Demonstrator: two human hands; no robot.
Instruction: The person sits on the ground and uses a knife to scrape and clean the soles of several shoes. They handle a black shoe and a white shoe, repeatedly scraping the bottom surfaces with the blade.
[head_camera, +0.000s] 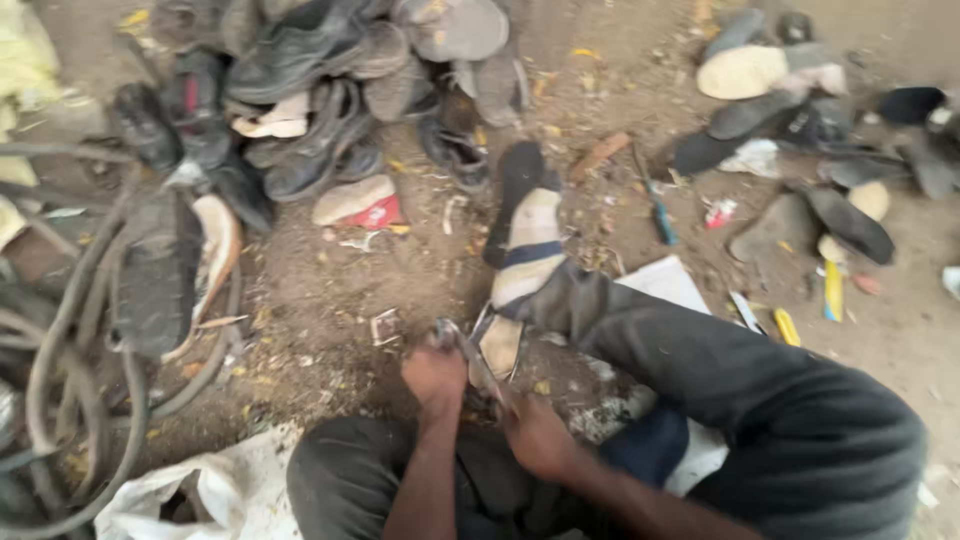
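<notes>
Both hands clench 1 small dark item: left hand fisted on it, right hand gripping beside the sandalled foot

The person is sitting low, with both bare forearms reaching forward and down between the knees. The left hand is closing into a fist, knuckles up, with the wrist running straight back to the forearm. The right hand is lying just beside it, a little nearer the body, fingers curling inward and the back of the hand facing up. The right leg is stretching out ahead, while the left knee is bending close in.
</notes>
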